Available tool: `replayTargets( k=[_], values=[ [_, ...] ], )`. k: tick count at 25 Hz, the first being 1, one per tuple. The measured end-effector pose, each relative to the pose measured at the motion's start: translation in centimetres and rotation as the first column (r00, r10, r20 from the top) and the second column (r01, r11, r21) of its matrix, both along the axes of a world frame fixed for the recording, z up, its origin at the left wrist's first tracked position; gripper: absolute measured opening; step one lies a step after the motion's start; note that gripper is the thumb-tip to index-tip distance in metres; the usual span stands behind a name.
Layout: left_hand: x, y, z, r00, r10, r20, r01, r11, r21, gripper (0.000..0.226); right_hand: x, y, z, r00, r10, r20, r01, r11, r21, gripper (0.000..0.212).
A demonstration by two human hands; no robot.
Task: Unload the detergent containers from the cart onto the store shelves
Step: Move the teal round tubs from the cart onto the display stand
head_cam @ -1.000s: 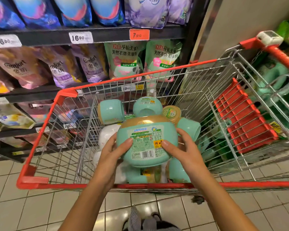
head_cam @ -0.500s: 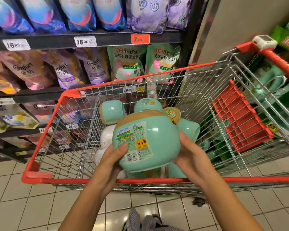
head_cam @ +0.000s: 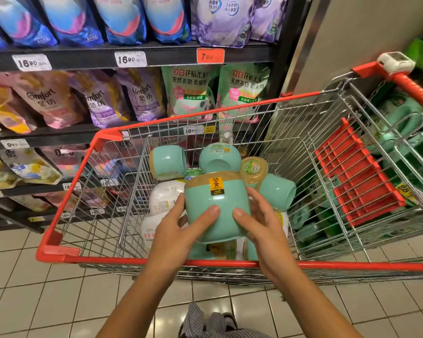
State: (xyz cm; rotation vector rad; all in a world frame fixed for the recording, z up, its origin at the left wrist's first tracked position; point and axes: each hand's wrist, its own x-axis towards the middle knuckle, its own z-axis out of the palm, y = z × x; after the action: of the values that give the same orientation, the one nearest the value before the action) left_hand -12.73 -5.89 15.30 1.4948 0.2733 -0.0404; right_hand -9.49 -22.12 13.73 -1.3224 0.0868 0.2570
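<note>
Both hands grasp one mint-green detergent tub (head_cam: 216,206) above the red-rimmed cart (head_cam: 230,263): left hand (head_cam: 178,230) and right hand (head_cam: 264,225) wrap its sides. Since a second ago it has been rotated, barcode label turned away, yellow sticker now uppermost. Shelving has not begun; other tubs remain in the cart.

Both hands on one mint-green detergent tub (head_cam: 216,208) with tan lid, held above the red-rimmed wire cart (head_cam: 66,257): left hand (head_cam: 178,230) on its left side, right hand (head_cam: 264,228) on its right. More mint tubs (head_cam: 167,162) and white tubs (head_cam: 164,196) lie in the cart beneath it. Shelves (head_cam: 156,56) of refill pouches stand behind the cart.
</note>
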Motion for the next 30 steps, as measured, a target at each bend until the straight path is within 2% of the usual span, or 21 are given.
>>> replayTargets(
  k=[2, 6, 8, 11, 13, 16, 19, 21, 22, 24, 27, 30],
  values=[
    [0.5, -0.2, 0.0, 0.999, 0.049, -0.008, -0.049, 0.999, 0.009, 0.082, -0.3, 0.2, 0.0, 0.997, 0.039, 0.061, -0.035, 0.997, -0.062, 0.067],
    [1.3, -0.6, -0.4, 0.979, 0.205, -0.017, -0.204, 0.977, 0.059, 0.098, -0.3, 0.5, 0.6, 0.98, 0.087, 0.181, -0.06, 0.987, -0.148, 0.048],
    [1.5, -0.5, -0.7, 0.97, 0.243, -0.012, -0.243, 0.969, 0.045, 0.097, 0.0, 0.5, 0.9, 0.961, 0.132, 0.243, -0.077, 0.972, -0.223, 0.044],
    [1.4, 0.7, -1.1, 0.967, 0.254, 0.004, -0.254, 0.967, 0.0, 0.087, 0.5, 0.0, 1.1, 0.955, 0.129, 0.268, -0.071, 0.974, -0.215, 0.036],
    [1.2, 1.5, -1.3, 0.975, 0.22, 0.016, -0.219, 0.975, -0.048, 0.078, 1.0, -0.5, 1.0, 0.969, 0.102, 0.223, -0.065, 0.984, -0.167, 0.034],
    [1.0, 2.2, -1.5, 0.987, 0.16, 0.0, -0.158, 0.973, -0.167, 0.067, 2.0, -1.3, 0.5, 0.994, 0.073, 0.08, -0.066, 0.994, -0.092, 0.04],
    [0.8, 2.3, -1.5, 0.997, 0.079, -0.008, -0.077, 0.944, -0.321, 0.072, 2.6, -1.9, 0.3, 0.975, 0.186, -0.12, -0.164, 0.971, 0.175, 0.067],
    [0.9, 2.3, -1.3, 0.999, 0.039, -0.007, -0.039, 0.923, -0.382, 0.068, 2.5, -2.0, 0.2, 0.94, 0.304, -0.157, -0.227, 0.897, 0.378, 0.084],
    [1.0, 2.3, -1.0, 0.999, 0.021, -0.024, -0.029, 0.919, -0.392, 0.067, 2.4, -2.0, 0.2, 0.935, 0.322, -0.149, -0.233, 0.874, 0.425, 0.089],
    [1.5, 2.5, -0.5, 0.997, -0.019, -0.078, -0.009, 0.939, -0.345, 0.061, 2.0, -1.9, 0.3, 0.954, 0.264, -0.142, -0.185, 0.891, 0.414, 0.088],
    [2.6, 2.8, 0.3, 0.988, -0.103, -0.114, 0.082, 0.98, -0.18, 0.038, 1.0, -2.4, 0.3, 0.986, 0.11, -0.124, -0.066, 0.946, 0.319, 0.069],
    [3.2, 1.2, 0.1, 0.979, -0.185, -0.084, 0.172, 0.974, -0.145, 0.051, -0.4, -3.4, 0.6, 0.999, 0.015, -0.038, -0.008, 0.982, 0.19, 0.067]
  ],
)
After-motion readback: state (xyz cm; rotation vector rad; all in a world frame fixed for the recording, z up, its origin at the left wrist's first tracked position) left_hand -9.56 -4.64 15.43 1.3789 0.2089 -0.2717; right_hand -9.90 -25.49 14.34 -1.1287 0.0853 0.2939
